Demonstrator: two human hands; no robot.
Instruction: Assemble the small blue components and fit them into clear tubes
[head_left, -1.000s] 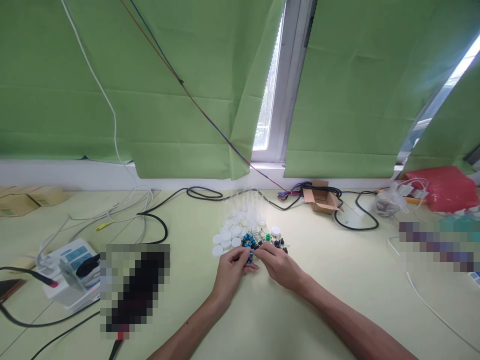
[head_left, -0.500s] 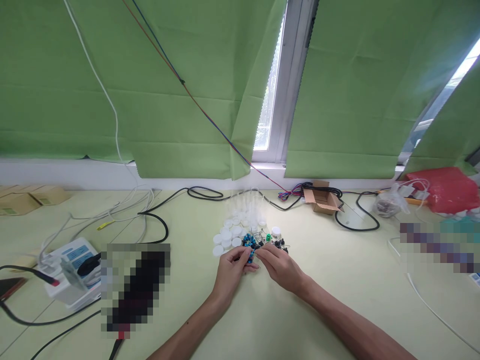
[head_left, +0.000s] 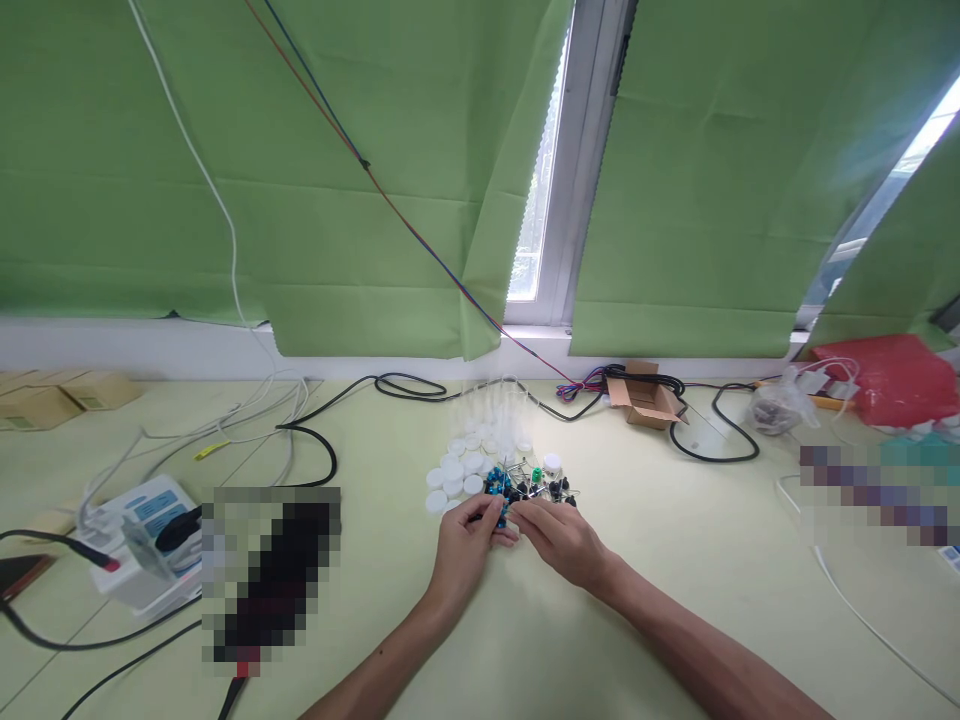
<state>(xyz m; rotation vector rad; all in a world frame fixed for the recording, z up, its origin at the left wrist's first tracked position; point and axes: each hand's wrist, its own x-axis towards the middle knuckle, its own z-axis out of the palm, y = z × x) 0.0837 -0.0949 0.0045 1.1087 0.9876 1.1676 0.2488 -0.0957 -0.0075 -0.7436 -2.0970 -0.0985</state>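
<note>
My left hand (head_left: 466, 540) is closed, thumb and forefinger pinched together at the near edge of a small pile. My right hand (head_left: 561, 540) is closed too, its fingertips pressed together just right of the left fingertips. Whatever lies in either pinch is too small to make out. Right behind the fingers are small blue parts (head_left: 497, 481), with thin metal pins among them. Small black parts (head_left: 559, 487) and one green part (head_left: 536, 475) lie behind my right hand. White round caps (head_left: 452, 470) are spread to the left, and clear tubes (head_left: 491, 405) stand behind them.
An open cardboard box (head_left: 649, 405) and coiled black cable (head_left: 409, 385) lie along the wall. On the left are a white power strip (head_left: 150, 540) and trailing cords. A red bag (head_left: 889, 375) and a clear plastic bag (head_left: 780, 405) sit at the right. Green blinds (head_left: 375, 240) hang behind.
My right hand has dropped slightly toward me, its fingers still together. My left hand has barely shifted and keeps its pinch. The parts on the table look the same.
</note>
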